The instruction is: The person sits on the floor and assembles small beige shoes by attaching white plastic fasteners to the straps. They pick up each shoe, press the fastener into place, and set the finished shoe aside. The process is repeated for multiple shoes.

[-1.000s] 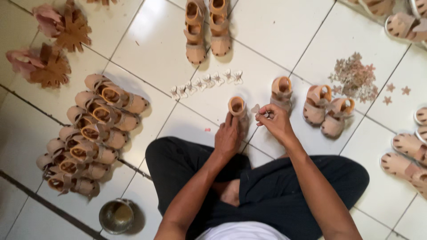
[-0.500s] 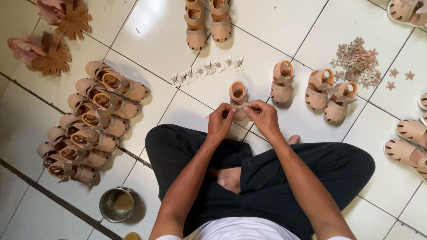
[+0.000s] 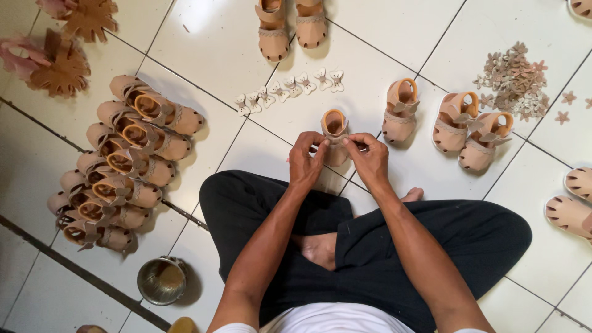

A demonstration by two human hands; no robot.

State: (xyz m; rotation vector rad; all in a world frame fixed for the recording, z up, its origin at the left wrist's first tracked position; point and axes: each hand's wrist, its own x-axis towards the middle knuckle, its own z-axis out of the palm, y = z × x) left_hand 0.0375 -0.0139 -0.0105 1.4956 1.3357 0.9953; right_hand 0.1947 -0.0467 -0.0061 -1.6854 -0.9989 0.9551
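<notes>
Stacked sandals (image 3: 117,166) left, bowl (image 3: 161,280) before them

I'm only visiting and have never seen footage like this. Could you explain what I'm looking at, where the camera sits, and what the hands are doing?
There is no machine here. A camera worn on a person's head looks straight down, so you see that person's own arms and crossed legs in dark trousers, seated on a white tiled floor. The left hand and right hand meet over one small tan sandal, their fingers pinching something small at its front. To the left lies a stack of similar sandals; more sandals stand to the right. A row of pale butterfly-shaped pieces lies beyond the hands, a heap of little flower-shaped pieces at the upper right, and a small metal bowl near the left knee.
</notes>
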